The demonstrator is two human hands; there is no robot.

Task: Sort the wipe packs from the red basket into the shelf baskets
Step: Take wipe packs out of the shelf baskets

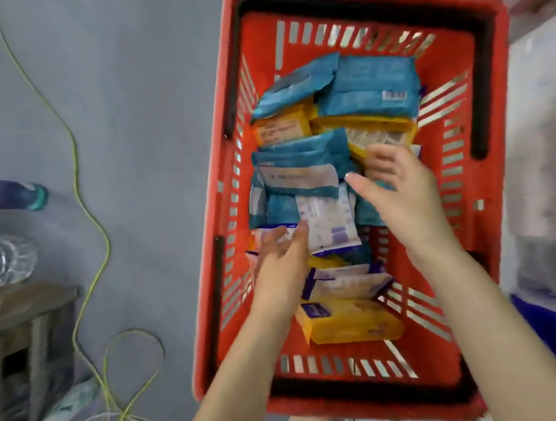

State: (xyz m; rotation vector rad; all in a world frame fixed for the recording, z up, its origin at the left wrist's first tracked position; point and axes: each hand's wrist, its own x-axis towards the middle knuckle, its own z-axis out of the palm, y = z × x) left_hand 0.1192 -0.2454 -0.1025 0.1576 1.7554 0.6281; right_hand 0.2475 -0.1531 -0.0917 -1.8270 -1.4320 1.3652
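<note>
My left grip [281, 254] and right grip [402, 194] are spread open, holding nothing. The wipe packs [370, 87] at 12 o'clock look soft, light and slick. I'd clasp one across its flat faces.

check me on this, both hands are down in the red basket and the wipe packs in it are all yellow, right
Not quite. The head view shows the left hand and right hand down in the red basket, but the packs are not all yellow: teal packs lie among the yellow packs, with white and purple packs too.
</note>
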